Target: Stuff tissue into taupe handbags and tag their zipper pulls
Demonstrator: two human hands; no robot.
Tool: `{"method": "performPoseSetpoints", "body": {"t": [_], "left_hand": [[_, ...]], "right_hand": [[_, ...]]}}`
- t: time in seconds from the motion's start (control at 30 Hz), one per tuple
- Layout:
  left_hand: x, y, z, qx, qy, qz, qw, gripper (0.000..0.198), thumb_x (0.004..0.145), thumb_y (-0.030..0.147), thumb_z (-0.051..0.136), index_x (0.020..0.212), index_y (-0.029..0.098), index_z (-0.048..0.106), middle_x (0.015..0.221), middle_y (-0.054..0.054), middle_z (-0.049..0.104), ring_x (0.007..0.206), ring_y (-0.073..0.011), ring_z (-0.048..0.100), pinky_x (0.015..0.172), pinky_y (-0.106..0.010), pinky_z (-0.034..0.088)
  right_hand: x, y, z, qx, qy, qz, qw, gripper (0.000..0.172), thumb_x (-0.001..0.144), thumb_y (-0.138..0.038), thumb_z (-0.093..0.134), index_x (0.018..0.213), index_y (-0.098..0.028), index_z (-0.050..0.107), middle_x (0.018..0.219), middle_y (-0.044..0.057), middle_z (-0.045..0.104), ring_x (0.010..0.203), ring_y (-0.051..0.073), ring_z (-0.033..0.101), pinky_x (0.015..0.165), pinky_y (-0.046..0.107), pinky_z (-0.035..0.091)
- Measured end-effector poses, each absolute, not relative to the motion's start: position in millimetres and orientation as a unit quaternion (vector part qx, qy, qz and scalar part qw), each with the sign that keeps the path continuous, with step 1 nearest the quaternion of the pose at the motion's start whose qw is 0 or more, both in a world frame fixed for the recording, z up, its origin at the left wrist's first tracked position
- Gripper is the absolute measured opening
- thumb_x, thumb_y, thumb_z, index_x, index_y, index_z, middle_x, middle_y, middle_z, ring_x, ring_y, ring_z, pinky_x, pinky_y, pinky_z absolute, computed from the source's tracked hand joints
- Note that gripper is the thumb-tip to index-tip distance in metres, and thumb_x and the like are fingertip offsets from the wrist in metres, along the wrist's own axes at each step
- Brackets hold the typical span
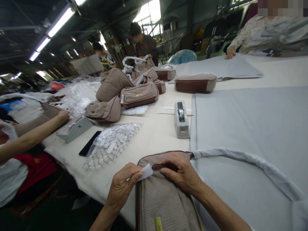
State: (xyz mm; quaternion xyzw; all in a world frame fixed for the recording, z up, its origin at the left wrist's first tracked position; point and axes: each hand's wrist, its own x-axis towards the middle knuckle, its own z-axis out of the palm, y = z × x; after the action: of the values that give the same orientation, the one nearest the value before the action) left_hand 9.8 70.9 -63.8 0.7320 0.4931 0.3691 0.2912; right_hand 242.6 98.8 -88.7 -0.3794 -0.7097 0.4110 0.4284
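A taupe ribbed handbag (168, 199) with dark brown piping lies in front of me at the table's near edge. My left hand (125, 179) pinches a small white paper piece (146, 172) over the bag's upper left part. Thumb and fingers of my right hand (179, 170) are closed on a brown leather strap tab (157, 166), whose tip meets the white paper. From the bag's top corner a strap wrapped in white paper (231, 154) curves off to the right. A gold-coloured plate (158, 223) shows low on the bag.
A tape dispenser (182, 120) stands ahead, another (75, 128) to the left. Near them lie a clear bag (113, 144) and a dark flat object (89, 143). Several finished handbags (139, 93) pile up beyond. Grey sheets (252, 128) cover the right side. Co-workers are left, right and behind.
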Motion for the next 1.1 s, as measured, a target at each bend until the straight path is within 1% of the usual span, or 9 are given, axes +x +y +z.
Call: {"method": "performPoseSetpoints", "body": {"t": [0.23,0.47,0.53,0.67,0.8,0.9,1.0,1.03,1.1], "left_hand": [[8.1,70.4,-63.9,0.76,0.479,0.348,0.269,0.017,0.087,0.016,0.056,0.096,0.024,0.07,0.082,0.001,0.064,0.079,-0.0117,0.059,0.071,-0.019,0.046],[24.1,72.3,-46.7,0.762,0.519,0.291,0.255,0.013,0.087,0.024,0.059,0.094,0.023,0.069,0.084,0.0,0.064,0.081,-0.013,0.06,0.075,-0.021,0.044],[32.5,74.7,-38.7,0.749,0.542,0.27,0.27,0.011,0.086,0.028,0.059,0.089,0.022,0.068,0.083,0.0,0.064,0.081,-0.0133,0.06,0.075,-0.022,0.043],[43.4,81.9,-26.9,0.708,0.579,0.249,0.318,0.016,0.085,0.033,0.058,0.082,0.021,0.067,0.081,0.001,0.065,0.081,-0.0142,0.06,0.075,-0.022,0.042],[50.8,89.7,-22.1,0.678,0.609,0.221,0.348,0.022,0.083,0.039,0.057,0.082,0.02,0.067,0.079,0.002,0.067,0.079,-0.016,0.06,0.072,-0.023,0.042],[60.2,95.9,-19.6,0.659,0.63,0.21,0.352,0.023,0.081,0.039,0.058,0.086,0.019,0.067,0.077,0.002,0.067,0.072,-0.016,0.06,0.065,-0.023,0.042],[71.3,102.1,-16.7,0.659,0.634,0.212,0.344,0.022,0.079,0.036,0.059,0.092,0.019,0.065,0.079,0.002,0.068,0.065,-0.0145,0.059,0.061,-0.022,0.042],[74.3,103.9,-15.6,0.662,0.634,0.209,0.34,0.022,0.079,0.036,0.059,0.092,0.019,0.065,0.079,0.001,0.068,0.063,-0.0141,0.058,0.06,-0.022,0.042],[77.6,106.9,-13.3,0.667,0.634,0.198,0.339,0.023,0.08,0.038,0.058,0.091,0.019,0.063,0.072,0.001,0.066,0.056,-0.0133,0.056,0.056,-0.023,0.04]], "right_hand": [[243.3,98.0,-87.9,-0.377,-0.724,0.392,0.423,0.007,0.079,-0.016,0.066,0.084,-0.019,0.064,0.081,0.0,0.061,0.079,0.015,0.055,0.071,0.025,0.039],[238.9,95.3,-77.5,-0.361,-0.768,0.349,0.398,0.003,0.083,-0.017,0.062,0.085,-0.018,0.064,0.081,0.003,0.06,0.081,0.016,0.054,0.072,0.026,0.04],[239.2,94.4,-75.7,-0.367,-0.755,0.369,0.398,0.011,0.079,-0.011,0.062,0.089,-0.017,0.064,0.083,0.003,0.062,0.082,0.016,0.055,0.073,0.026,0.041],[245.5,93.0,-78.3,-0.401,-0.697,0.435,0.406,0.036,0.074,-0.004,0.059,0.107,-0.018,0.059,0.096,0.002,0.065,0.088,0.015,0.059,0.08,0.027,0.044],[249.0,91.6,-84.3,-0.416,-0.683,0.429,0.42,0.039,0.076,-0.006,0.058,0.112,-0.02,0.058,0.092,0.0,0.065,0.086,0.014,0.06,0.08,0.027,0.045],[246.6,89.5,-86.3,-0.4,-0.686,0.432,0.428,0.049,0.077,-0.005,0.057,0.123,-0.022,0.052,0.091,-0.001,0.065,0.085,0.014,0.06,0.082,0.027,0.045],[241.1,88.4,-83.6,-0.394,-0.7,0.414,0.427,0.057,0.075,-0.011,0.065,0.129,-0.021,0.047,0.099,0.002,0.064,0.089,0.016,0.058,0.082,0.029,0.045],[238.8,88.5,-81.8,-0.404,-0.707,0.395,0.426,0.056,0.074,-0.013,0.068,0.126,-0.02,0.048,0.101,0.003,0.063,0.091,0.017,0.057,0.082,0.03,0.044],[234.9,89.7,-78.5,-0.429,-0.723,0.347,0.416,0.036,0.075,-0.017,0.069,0.109,-0.017,0.057,0.098,0.005,0.061,0.088,0.019,0.055,0.077,0.03,0.044]]}}
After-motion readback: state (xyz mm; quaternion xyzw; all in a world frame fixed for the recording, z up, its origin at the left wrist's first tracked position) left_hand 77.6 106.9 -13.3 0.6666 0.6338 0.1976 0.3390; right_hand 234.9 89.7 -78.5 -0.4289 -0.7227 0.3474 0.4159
